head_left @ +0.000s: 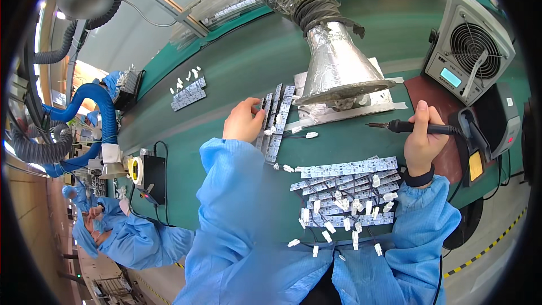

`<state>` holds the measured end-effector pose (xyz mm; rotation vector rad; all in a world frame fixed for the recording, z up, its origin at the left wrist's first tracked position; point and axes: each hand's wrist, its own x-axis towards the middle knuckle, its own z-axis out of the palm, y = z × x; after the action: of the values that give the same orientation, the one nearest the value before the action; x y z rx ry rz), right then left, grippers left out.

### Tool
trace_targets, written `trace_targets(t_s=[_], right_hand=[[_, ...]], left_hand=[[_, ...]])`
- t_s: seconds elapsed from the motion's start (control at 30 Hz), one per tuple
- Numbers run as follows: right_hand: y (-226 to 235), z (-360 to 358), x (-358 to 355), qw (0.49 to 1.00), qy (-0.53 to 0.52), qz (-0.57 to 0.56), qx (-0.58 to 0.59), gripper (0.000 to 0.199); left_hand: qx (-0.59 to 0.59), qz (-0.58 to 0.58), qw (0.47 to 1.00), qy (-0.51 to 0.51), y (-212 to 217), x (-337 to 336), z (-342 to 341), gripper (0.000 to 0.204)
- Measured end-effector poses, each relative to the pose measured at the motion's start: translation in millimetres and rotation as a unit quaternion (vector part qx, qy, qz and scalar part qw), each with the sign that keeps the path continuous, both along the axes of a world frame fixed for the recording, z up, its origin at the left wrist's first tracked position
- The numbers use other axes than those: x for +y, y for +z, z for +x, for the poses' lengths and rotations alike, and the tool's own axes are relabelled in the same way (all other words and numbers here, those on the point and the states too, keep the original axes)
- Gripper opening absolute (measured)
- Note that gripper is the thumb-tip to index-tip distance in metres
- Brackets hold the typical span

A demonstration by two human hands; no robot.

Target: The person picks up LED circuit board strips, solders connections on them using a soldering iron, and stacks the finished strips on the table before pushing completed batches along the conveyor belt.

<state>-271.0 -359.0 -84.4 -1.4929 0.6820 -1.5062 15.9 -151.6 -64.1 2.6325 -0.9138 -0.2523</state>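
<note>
My left hand (243,121) pinches the left edge of a group of narrow circuit board strips (276,135) lying side by side on the green bench mat. Short leads with white connectors (311,135) come off them. A soldering iron (402,126) is in my right hand (424,141), held like a pen, its tip pointing left above the mat. Nearer to me lies a stack of circuit board strips (347,168) with many white connectors on dark wires, some hanging over the bench edge.
A foil-covered extraction hood (341,62) hangs over a light board in the middle. To the right are a fan unit (471,45), a soldering station (499,121) and a yellow sponge (476,165). More strips (188,95) lie at the back left. A co-worker in blue (130,231) sits left.
</note>
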Motion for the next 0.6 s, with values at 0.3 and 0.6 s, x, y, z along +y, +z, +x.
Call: trace_targets(t_s=[0.3,0.6], right_hand=[[2,-1,-1,1.0,-0.003,0.002,0.0,0.04],[1,-2,-4,1.0,-0.015,0.002,-0.003,0.04]], left_hand=[[0.011,-0.091,0.979,-0.184,58,-8,-85,0.03],[0.125,0.022,0.89,-0.438,32,-13,-117,0.039]])
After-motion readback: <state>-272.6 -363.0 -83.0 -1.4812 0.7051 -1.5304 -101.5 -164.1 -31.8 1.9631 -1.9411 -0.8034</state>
